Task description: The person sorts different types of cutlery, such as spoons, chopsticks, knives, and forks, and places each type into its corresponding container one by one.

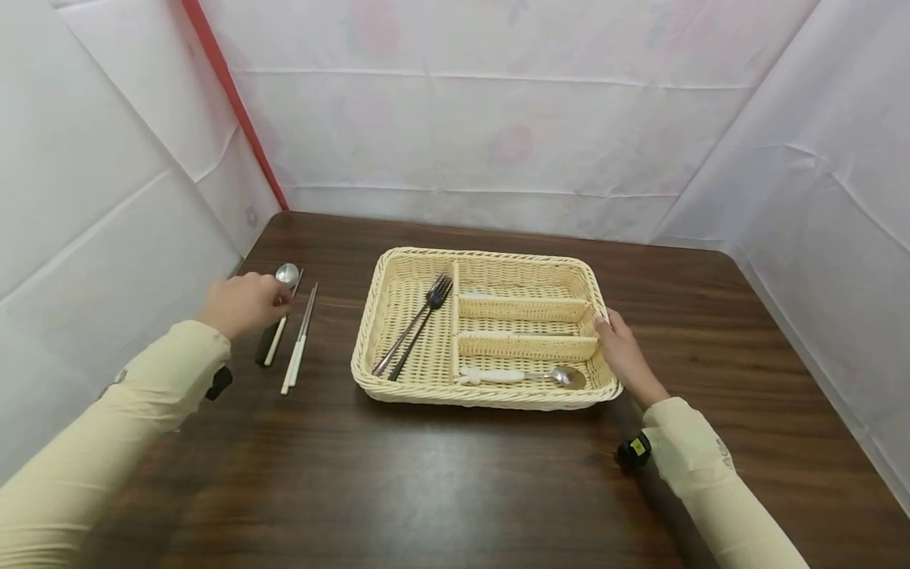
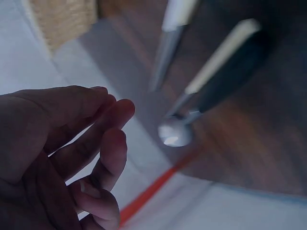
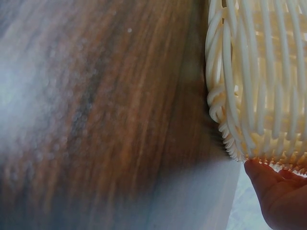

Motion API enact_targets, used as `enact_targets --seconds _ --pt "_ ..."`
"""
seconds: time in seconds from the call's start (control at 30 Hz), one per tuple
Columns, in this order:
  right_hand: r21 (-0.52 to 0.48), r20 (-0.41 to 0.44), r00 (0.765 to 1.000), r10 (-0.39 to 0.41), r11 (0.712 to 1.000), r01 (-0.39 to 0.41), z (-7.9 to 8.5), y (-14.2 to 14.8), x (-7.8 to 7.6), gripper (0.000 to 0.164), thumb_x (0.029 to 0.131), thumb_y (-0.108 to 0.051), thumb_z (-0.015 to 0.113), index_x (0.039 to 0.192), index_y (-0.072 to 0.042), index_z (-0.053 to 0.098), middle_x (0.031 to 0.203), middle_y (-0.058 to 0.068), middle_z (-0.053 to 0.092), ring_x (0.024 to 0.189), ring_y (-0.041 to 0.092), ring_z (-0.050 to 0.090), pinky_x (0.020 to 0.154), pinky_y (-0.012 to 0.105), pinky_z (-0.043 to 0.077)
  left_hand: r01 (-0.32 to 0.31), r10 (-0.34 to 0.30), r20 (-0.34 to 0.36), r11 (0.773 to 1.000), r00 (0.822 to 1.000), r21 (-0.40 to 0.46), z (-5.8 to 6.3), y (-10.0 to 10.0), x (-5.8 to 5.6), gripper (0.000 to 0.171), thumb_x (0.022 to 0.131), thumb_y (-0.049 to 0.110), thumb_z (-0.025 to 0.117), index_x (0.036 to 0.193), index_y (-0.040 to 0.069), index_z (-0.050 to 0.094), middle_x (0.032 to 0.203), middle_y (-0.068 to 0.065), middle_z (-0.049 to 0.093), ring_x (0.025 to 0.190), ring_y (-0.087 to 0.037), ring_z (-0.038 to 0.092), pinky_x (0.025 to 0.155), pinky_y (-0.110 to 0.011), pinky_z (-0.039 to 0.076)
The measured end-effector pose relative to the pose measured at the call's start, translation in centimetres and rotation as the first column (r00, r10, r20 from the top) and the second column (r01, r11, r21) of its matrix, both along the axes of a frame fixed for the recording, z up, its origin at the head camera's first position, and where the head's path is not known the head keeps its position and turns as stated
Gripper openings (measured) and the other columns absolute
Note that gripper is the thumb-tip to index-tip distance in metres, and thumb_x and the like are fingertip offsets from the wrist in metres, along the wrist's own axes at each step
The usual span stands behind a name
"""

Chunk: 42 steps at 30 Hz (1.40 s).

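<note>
My left hand [image 1: 245,305] hovers above a dark-handled spoon [image 1: 287,274] and cream-handled chopsticks [image 1: 277,341] at the table's left. In the left wrist view its fingers [image 2: 115,153] are loosely bent with nothing between them, apart from the blurred spoon [image 2: 175,132]. Another pair of white-handled chopsticks [image 1: 297,359] lies just right of these. My right hand [image 1: 629,354] grips the right end of a cream woven cutlery basket [image 1: 486,399], thumb on the rim. Two forks [image 1: 419,324] lie in its left compartment, and a white-handled spoon [image 1: 526,376] in the front right one.
Dividers [image 1: 526,344] split the basket's right side into three compartments. Thin pieces, partly hidden, show in the middle and back ones. The dark wooden table [image 1: 441,482] meets white cloth walls [image 1: 455,126] at the back and sides. A red strip [image 1: 235,99] runs down the back left corner.
</note>
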State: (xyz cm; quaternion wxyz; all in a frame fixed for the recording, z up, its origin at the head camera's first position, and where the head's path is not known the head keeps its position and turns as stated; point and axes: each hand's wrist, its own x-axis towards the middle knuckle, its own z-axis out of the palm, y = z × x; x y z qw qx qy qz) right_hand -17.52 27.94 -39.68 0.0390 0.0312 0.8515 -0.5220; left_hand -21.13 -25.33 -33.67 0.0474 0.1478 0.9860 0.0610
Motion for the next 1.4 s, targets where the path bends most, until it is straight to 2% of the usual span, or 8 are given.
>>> enact_targets --seconds 0.23,0.43,0.57,0.77,1.0,1.2,1.4 --pt "-0.011 -0.006 1.000 0.012 1.000 -0.012 0.2 0.0 0.0 0.053 0.105 -0.028 0.024 0.148 0.002 0.018 0.143 0.030 0.031 0.131 0.035 0.031 0.107 0.049 0.023 -0.086 0.084 0.046 0.996 0.995 0.033 -3.3 -1.4 -0.4 0.015 0.086 0.014 0.064 0.091 0.005 0.074 0.080 -0.016 0.067 0.067 -0.035 0.063 0.053 -0.055 0.046" --pt "0.014 0.009 1.000 0.005 1.000 -0.005 0.3 -0.1 0.1 0.053 0.105 -0.028 0.023 0.148 0.002 0.018 0.144 0.029 0.031 0.132 0.034 0.029 0.108 0.049 0.021 -0.141 0.139 0.045 0.989 0.989 0.042 -4.4 -1.6 -0.7 0.017 0.084 0.017 0.067 0.076 0.002 0.067 0.070 -0.013 0.064 0.062 -0.035 0.062 0.052 -0.054 0.046" --pt "0.012 0.003 1.000 0.003 1.000 -0.003 0.1 0.0 0.1 0.053 0.105 -0.028 0.023 0.148 0.002 0.018 0.142 0.029 0.032 0.129 0.034 0.031 0.106 0.049 0.023 -0.168 0.167 0.031 0.985 0.985 0.032 -4.5 -1.1 -0.9 0.024 0.082 0.017 0.065 0.062 0.006 0.056 0.062 -0.010 0.059 0.058 -0.033 0.060 0.050 -0.053 0.046" --pt "0.022 -0.001 1.000 0.001 1.000 -0.001 -0.1 0.1 -0.1 0.052 0.105 -0.028 0.023 0.148 0.002 0.020 0.143 0.028 0.031 0.132 0.034 0.029 0.108 0.050 0.021 -0.219 0.219 -0.013 0.976 0.976 0.016 -4.6 -0.5 -0.9 0.019 0.076 0.013 0.059 0.060 0.006 0.053 0.065 -0.019 0.060 0.064 -0.040 0.061 0.053 -0.056 0.046" --pt "0.026 -0.004 1.000 0.008 1.000 -0.008 -0.1 -0.1 -0.1 0.053 0.105 -0.028 0.023 0.148 0.003 0.020 0.145 0.028 0.029 0.134 0.034 0.026 0.109 0.051 0.019 -0.238 0.237 0.036 0.971 0.971 0.031 -4.5 -0.3 -1.1 0.027 0.075 0.025 0.067 0.061 0.007 0.051 0.069 -0.020 0.060 0.068 -0.041 0.060 0.056 -0.056 0.046" --pt "0.011 -0.001 1.000 0.011 1.000 -0.011 -0.1 -0.1 0.0 0.053 0.105 -0.027 0.023 0.148 0.004 0.018 0.145 0.029 0.029 0.133 0.034 0.027 0.108 0.049 0.020 -0.218 0.217 0.033 0.975 0.976 0.046 -3.3 0.0 -1.0 0.031 0.074 0.025 0.069 0.059 0.009 0.047 0.064 -0.012 0.055 0.062 -0.034 0.056 0.052 -0.051 0.044" --pt "0.010 -0.004 1.000 0.002 1.000 -0.001 -0.1 0.0 -0.1 0.053 0.105 -0.028 0.023 0.148 0.003 0.019 0.142 0.029 0.032 0.130 0.034 0.030 0.107 0.049 0.022 -0.165 0.168 -0.035 0.983 0.985 0.078 -1.2 0.6 -0.6 0.030 0.075 0.020 0.065 0.053 0.013 0.046 0.057 -0.006 0.051 0.055 -0.030 0.052 0.046 -0.048 0.042"
